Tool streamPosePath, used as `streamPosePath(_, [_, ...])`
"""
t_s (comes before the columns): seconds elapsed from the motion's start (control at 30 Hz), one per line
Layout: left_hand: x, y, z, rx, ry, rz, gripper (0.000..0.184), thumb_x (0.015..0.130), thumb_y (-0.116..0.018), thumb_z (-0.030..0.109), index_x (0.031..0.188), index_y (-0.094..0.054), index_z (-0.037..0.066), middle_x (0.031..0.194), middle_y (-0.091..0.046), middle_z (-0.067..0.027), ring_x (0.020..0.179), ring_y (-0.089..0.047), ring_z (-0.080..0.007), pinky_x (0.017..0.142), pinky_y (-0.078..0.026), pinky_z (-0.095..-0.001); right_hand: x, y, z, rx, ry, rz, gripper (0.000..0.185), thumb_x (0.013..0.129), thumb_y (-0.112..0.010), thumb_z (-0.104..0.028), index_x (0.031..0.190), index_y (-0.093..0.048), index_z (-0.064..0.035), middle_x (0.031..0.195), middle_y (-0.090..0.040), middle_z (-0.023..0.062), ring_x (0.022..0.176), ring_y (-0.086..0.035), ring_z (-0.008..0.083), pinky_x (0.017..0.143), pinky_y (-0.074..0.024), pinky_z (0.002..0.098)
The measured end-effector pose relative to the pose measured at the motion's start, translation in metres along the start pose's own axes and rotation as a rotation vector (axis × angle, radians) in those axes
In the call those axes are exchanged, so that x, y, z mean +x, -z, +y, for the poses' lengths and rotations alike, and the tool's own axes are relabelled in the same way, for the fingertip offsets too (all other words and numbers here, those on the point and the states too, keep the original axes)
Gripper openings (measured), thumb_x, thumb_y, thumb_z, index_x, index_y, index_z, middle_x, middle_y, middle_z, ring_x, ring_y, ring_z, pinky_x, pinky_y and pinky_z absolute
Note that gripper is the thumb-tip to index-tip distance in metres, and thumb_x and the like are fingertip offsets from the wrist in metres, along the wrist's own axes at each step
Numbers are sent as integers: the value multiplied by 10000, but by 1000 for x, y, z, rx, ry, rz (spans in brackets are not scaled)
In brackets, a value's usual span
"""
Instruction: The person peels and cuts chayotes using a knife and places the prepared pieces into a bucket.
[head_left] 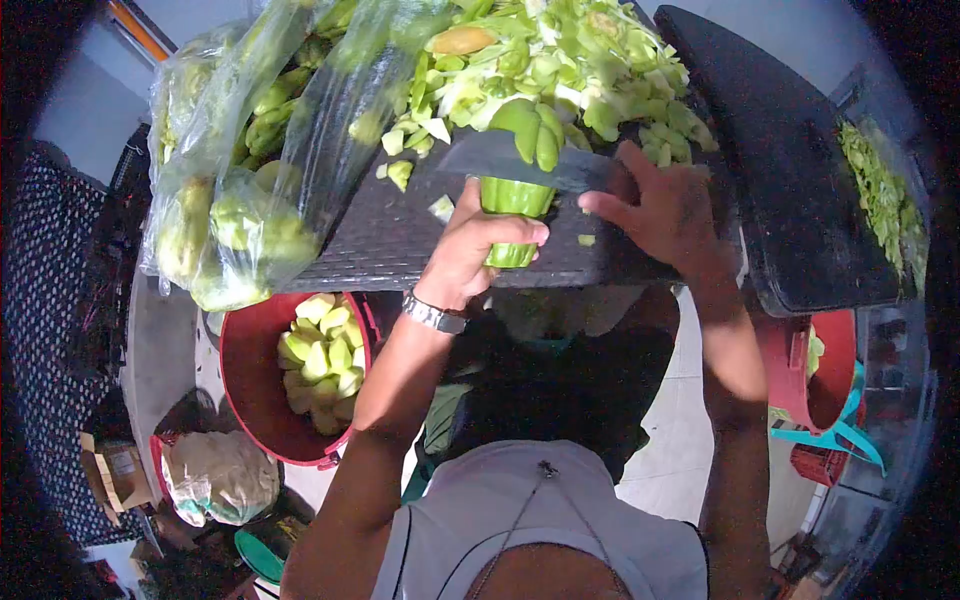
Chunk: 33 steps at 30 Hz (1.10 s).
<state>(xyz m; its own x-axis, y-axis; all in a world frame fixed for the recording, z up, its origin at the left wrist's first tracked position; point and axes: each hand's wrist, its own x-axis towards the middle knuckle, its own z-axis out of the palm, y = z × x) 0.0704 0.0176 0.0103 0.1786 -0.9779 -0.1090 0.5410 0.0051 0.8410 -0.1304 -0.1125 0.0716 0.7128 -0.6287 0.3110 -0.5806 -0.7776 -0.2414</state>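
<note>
My left hand is wrapped round a green chayote and holds it upright over the dark table. A wide knife, blurred by motion, lies across the chayote's top, its handle end in my right hand. The handle itself is mostly hidden by my fingers. Just above the blade sits a lobed green end piece; whether it is fully severed I cannot tell. Small cut bits lie on the table left of the knife.
A heap of green peelings covers the table's far side. Clear plastic bags of chayotes stand at left. Below, a red bucket holds pale peeled pieces. Another red bucket and a dark board are at right.
</note>
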Motion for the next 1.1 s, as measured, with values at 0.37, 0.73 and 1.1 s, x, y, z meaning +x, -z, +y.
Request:
streamPosePath(0.37, [-9,12,18,29,44,-15,712,632,-803,-44,1281,-514,13,1059,-642,-106,870,-673,-225,732,-572,-349,16,-31,107,123,-4,-87,343,971,-591,-288,1272,-640,-132,1083,-655,246,999,-669,381,839,-537,479])
streamPosePath(0.73, [-16,6,11,216,-38,-150,913,565,-820,-35,1396,-447,10,1183,-604,-83,1102,-586,-191,861,-553,-340,-4,33,-25,242,126,-85,543,828,-738,-564,932,-556,-64,640,-585,80,583,-632,296,567,-488,409])
streamPosePath(1.1, [-11,21,18,404,-282,-78,1073,490,-851,-69,1449,-385,56,1285,-531,-34,1164,-532,-157,951,-494,-317,20,0,71,179,-54,-204,451,1028,-518,-448,974,-602,-8,799,-592,143,730,-548,235,717,-467,353])
